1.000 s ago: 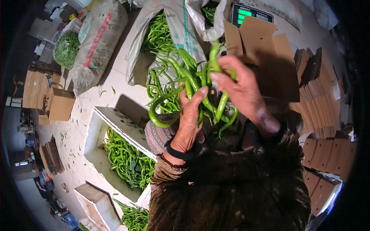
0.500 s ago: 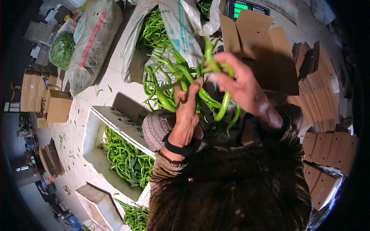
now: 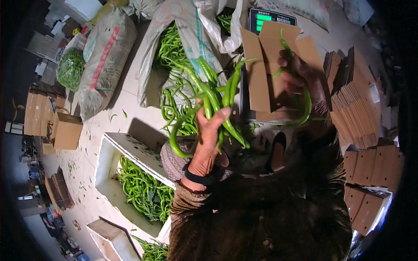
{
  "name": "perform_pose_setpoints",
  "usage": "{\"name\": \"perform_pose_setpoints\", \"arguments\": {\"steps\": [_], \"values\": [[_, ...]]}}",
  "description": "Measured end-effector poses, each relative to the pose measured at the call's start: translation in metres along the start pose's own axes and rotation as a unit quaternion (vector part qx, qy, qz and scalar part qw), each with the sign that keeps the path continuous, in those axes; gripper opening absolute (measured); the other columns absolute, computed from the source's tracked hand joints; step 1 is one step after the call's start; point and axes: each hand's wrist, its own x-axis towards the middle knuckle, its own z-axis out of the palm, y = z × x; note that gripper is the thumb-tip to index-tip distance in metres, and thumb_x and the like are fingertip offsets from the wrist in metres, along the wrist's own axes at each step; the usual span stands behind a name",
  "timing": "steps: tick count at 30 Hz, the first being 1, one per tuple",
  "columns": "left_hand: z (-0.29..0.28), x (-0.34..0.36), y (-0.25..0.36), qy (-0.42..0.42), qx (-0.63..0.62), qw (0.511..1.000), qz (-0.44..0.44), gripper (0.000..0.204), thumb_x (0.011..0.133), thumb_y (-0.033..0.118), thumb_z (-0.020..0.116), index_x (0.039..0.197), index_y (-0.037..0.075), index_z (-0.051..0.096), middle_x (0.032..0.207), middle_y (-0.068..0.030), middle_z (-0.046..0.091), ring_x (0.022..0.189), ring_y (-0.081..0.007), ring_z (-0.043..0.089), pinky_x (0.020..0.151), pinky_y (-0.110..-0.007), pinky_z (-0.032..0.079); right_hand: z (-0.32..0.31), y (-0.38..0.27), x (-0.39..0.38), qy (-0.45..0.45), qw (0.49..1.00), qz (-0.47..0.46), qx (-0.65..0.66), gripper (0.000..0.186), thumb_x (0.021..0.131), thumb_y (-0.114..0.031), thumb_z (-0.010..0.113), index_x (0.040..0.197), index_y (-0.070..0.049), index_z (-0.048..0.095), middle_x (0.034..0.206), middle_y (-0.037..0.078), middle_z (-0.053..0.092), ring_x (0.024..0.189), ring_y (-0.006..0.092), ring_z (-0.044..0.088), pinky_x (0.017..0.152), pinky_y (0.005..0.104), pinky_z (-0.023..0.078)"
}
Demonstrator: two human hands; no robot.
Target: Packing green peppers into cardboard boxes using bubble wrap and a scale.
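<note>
A bunch of long green chili peppers is gripped in my left hand, the thumb pressed across them. My right hand is closed around a few more peppers at the mouth of an open cardboard box; one long pepper curves down below the fingers. Shadow hides part of that hand. Behind my left hand, loose peppers spill from the mouth of a white woven sack. The box stands on or beside a scale with a lit green display.
At left is a white foam box with peppers inside, and a smaller foam box below it. A full woven sack lies farther back. Flattened cardboard is stacked at right, above several folded boxes. Pepper scraps dot the floor.
My right hand has moved right from the bunch to the cardboard box, carrying peppers with it. My left hand keeps its bunch, slightly lower in view.
</note>
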Motion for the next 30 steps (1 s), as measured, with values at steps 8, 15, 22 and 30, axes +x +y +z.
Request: {"name": "perform_pose_setpoints", "arguments": {"steps": [8,15,22,30], "values": [[-0.006,-0.003,-0.003,-0.071,0.048,0.994,0.064,0.085,0.074,0.010,0.073,0.145,0.005,0.027,0.119,-0.0090,0.054,0.100,-0.0182,0.057,0.085,-0.030,0.048,-0.046,-0.017,0.023,-0.123,0.976,0.063,0.169,0.042,0.098,-0.027,0.054,0.129,-0.002,0.043,0.109,0.005,0.047,0.052,0.0044,0.038,0.047,0.0201,0.038],[-0.004,0.000,-0.006,-0.099,0.164,0.972,0.138,0.093,0.069,0.015,0.075,0.146,0.003,0.024,0.128,-0.0109,0.047,0.116,-0.0226,0.050,0.100,-0.037,0.040,-0.063,-0.004,0.040,-0.078,0.991,0.037,0.098,0.050,0.095,-0.034,0.058,0.130,0.000,0.047,0.109,0.008,0.053,0.062,0.0079,0.044,0.058,0.0226,0.043],[-0.004,0.000,0.002,-0.100,0.170,0.972,0.129,0.088,0.073,0.023,0.074,0.144,-0.001,0.027,0.123,-0.0122,0.051,0.113,-0.0229,0.051,0.100,-0.036,0.039,-0.070,0.024,0.047,0.025,0.668,-0.295,-0.683,0.035,0.092,-0.021,0.062,0.120,-0.001,0.054,0.103,0.014,0.065,0.094,0.0230,0.063,0.082,0.0359,0.050],[-0.008,0.006,-0.018,-0.006,0.050,0.998,0.044,0.054,0.080,0.016,0.070,0.127,-0.002,0.050,0.108,-0.0097,0.062,0.095,-0.0192,0.061,0.091,-0.032,0.047,0.033,0.074,-0.002,-0.101,0.942,0.089,-0.307,0.038,0.084,-0.031,0.075,0.099,0.000,0.061,0.093,0.006,0.065,0.085,0.0110,0.061,0.074,0.0287,0.050]]}}
